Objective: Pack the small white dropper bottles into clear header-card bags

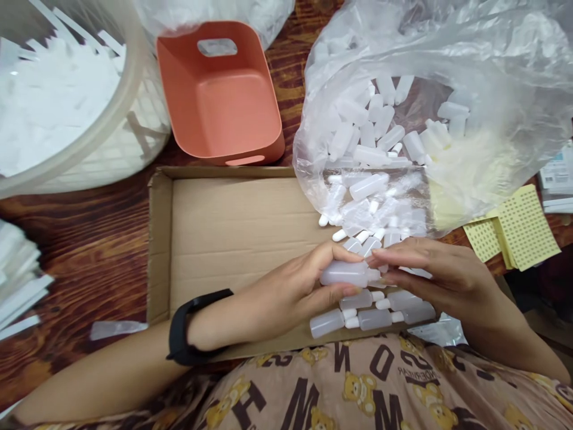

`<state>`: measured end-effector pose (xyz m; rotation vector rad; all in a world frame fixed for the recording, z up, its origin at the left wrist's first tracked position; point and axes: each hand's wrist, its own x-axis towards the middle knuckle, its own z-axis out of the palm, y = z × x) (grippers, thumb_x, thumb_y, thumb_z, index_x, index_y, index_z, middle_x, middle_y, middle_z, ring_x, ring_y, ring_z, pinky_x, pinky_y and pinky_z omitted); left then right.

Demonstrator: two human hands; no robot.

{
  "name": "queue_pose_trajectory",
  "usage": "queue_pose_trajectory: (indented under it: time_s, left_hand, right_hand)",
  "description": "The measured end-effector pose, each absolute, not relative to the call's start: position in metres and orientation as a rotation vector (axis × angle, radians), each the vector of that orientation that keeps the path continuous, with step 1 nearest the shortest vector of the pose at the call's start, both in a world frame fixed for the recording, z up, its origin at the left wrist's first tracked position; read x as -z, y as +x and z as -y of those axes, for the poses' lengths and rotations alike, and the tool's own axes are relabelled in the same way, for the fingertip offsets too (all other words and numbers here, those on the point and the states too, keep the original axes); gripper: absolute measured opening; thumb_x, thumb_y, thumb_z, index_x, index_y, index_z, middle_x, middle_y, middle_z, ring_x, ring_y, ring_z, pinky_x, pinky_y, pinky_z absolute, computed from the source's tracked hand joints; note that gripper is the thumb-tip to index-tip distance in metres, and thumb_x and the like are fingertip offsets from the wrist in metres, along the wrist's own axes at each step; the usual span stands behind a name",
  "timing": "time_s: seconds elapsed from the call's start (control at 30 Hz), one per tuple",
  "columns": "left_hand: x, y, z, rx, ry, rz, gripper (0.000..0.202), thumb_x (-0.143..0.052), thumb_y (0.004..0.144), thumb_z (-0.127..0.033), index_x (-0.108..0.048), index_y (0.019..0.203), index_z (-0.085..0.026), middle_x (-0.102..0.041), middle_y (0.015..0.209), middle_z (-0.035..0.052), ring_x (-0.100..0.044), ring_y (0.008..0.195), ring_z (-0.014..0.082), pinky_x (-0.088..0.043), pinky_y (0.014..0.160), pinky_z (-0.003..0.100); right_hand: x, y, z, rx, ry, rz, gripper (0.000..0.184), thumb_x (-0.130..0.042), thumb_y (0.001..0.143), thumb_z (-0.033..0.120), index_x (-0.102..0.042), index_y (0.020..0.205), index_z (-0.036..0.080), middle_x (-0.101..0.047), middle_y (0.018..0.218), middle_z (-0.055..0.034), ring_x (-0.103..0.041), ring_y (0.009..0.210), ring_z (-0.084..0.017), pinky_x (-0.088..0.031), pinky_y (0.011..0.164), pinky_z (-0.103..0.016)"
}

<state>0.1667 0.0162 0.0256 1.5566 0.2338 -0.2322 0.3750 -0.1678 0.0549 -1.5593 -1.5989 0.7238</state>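
From afar I read M on the garment point(333, 397); left hand point(298, 279) pinches a cloudy bottle point(344, 275), right hand point(447, 275) narrowed at its neck, grip unclear.

This looks like a place for small handwork, a home or a little workshop; which of the two cannot be told. The wood-grained desk point(98, 251) carries loose supplies in bulk: a shallow cardboard tray point(237, 221), a clear plastic bag point(514, 77) with many small translucent bottles point(369, 156), a basket point(117, 113) heaped with white strips point(54, 107), and yellow sheets point(528, 227). The bear-printed clothing point(331, 388) is casual
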Motion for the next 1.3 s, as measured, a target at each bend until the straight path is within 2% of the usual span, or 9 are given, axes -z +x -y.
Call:
queue_pose_trajectory:
  time_s: [0.1,0.2,0.37,0.57,0.8,0.97,1.1,1.2,1.3]
  left_hand:
    - [-0.026,0.167,-0.015,0.246,1.560,-0.228,0.032,-0.059,0.111,-0.048,-0.057,0.137,-0.029,-0.071,0.135,0.0042,-0.067,0.124,0.0221,-0.048,0.103,0.035]
    - [-0.023,0.169,-0.013,0.210,1.442,-0.300,0.035,-0.060,0.110,-0.051,-0.059,0.136,-0.028,-0.071,0.129,0.0048,-0.067,0.117,0.0220,-0.050,0.098,0.034]
    - [-0.019,0.173,-0.010,0.134,1.310,-0.340,0.028,-0.063,0.109,-0.047,-0.061,0.128,-0.025,-0.070,0.130,0.0056,-0.066,0.118,0.0207,-0.051,0.094,0.032]
    - [-0.020,0.172,-0.008,0.142,1.376,-0.349,0.034,-0.062,0.109,-0.051,-0.061,0.132,-0.026,-0.072,0.129,0.0067,-0.069,0.114,0.0226,-0.053,0.094,0.035]
    - [-0.016,0.168,-0.009,0.128,1.592,-0.298,0.037,-0.057,0.111,-0.052,-0.056,0.136,-0.025,-0.069,0.139,0.0070,-0.065,0.130,0.0237,-0.047,0.109,0.038]
    - [-0.014,0.168,-0.008,0.103,1.428,-0.299,0.030,-0.057,0.112,-0.049,-0.057,0.134,-0.029,-0.068,0.140,0.0050,-0.065,0.128,0.0208,-0.048,0.107,0.035]
    - [-0.015,0.167,-0.009,0.134,1.386,-0.289,0.030,-0.058,0.112,-0.049,-0.057,0.134,-0.029,-0.068,0.136,0.0051,-0.065,0.126,0.0208,-0.049,0.107,0.036]
    - [-0.015,0.166,-0.010,0.149,1.408,-0.275,0.033,-0.057,0.112,-0.050,-0.054,0.136,-0.028,-0.066,0.138,0.0056,-0.065,0.125,0.0210,-0.050,0.105,0.036]
    - [-0.013,0.164,-0.009,0.146,1.454,-0.250,0.035,-0.055,0.112,-0.051,-0.053,0.137,-0.026,-0.065,0.139,0.0074,-0.066,0.121,0.0211,-0.053,0.100,0.036]
  right_hand:
    - [-0.057,0.375,0.166,-0.757,-1.558,1.565,0.059,-0.073,0.100,0.012,-0.068,0.148,0.045,-0.085,0.114,0.0025,-0.083,0.099,-0.016,-0.069,0.087,-0.025]
    - [-0.053,0.375,0.168,-0.728,-1.583,1.486,0.062,-0.073,0.099,0.008,-0.069,0.145,0.049,-0.085,0.118,0.0062,-0.083,0.102,-0.017,-0.070,0.092,-0.029]
    - [-0.040,0.373,0.172,-0.661,-1.618,1.448,0.065,-0.067,0.101,0.008,-0.065,0.148,0.052,-0.083,0.124,0.0054,-0.083,0.109,-0.021,-0.070,0.099,-0.040]
    - [-0.039,0.370,0.170,-0.591,-1.589,1.613,0.075,-0.066,0.101,0.008,-0.052,0.159,0.052,-0.082,0.129,0.0063,-0.084,0.106,-0.022,-0.071,0.096,-0.039]
    - [-0.049,0.363,0.175,-0.491,-1.628,1.811,0.077,-0.062,0.103,0.006,-0.041,0.170,0.037,-0.074,0.146,0.0005,-0.078,0.125,-0.023,-0.064,0.113,-0.037]
    - [-0.045,0.358,0.174,-0.441,-1.594,1.778,0.074,-0.055,0.105,0.006,-0.040,0.170,0.036,-0.071,0.150,-0.0023,-0.074,0.132,-0.023,-0.065,0.113,-0.039]
    - [-0.038,0.362,0.167,-0.653,-1.546,1.492,0.068,-0.065,0.102,0.007,-0.058,0.157,0.046,-0.082,0.131,0.0025,-0.082,0.107,-0.019,-0.070,0.092,-0.033]
    - [-0.033,0.369,0.161,-0.737,-1.555,1.259,0.038,-0.082,0.095,0.019,-0.080,0.128,0.037,-0.084,0.115,-0.0015,-0.082,0.094,-0.018,-0.069,0.081,-0.029]
    - [-0.027,0.374,0.156,-0.695,-1.501,1.266,0.016,-0.089,0.089,0.020,-0.085,0.103,0.029,-0.083,0.096,-0.0025,-0.081,0.090,-0.018,-0.068,0.080,-0.028]
